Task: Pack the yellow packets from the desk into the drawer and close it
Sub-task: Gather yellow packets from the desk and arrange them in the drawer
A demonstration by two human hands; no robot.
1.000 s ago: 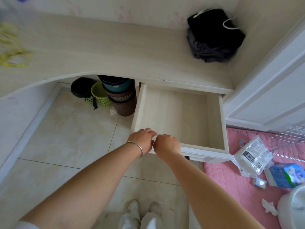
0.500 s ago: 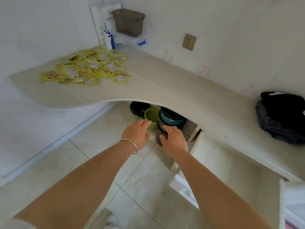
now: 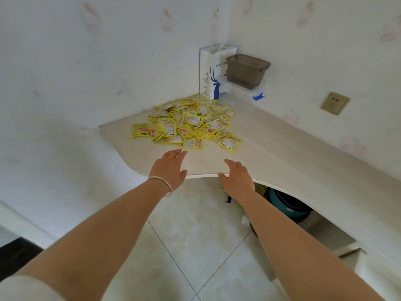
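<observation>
Bright, soft, even light; source not visible. Dark shadow under tabletop (image 3: 282,153). No glare. Walls washed out, overall soft. Wide-angle bend at edges, forearms stretched.

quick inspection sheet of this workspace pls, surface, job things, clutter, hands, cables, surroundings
surface: pale wood-look desk with a curved front edge, set into a wall corner
job's things: heap of yellow packets lying loose in the desk's corner; drawer only partly in view at lower right, seemingly pulled out
clutter: white paper bag upright against the wall; grey plastic bin on a clear lidded box beside it
grippers: left hand and right hand both empty, fingers relaxed, reaching toward the packets
cables: nothing seen
surroundings: wall socket; tubs under the desk; tiled floor
</observation>
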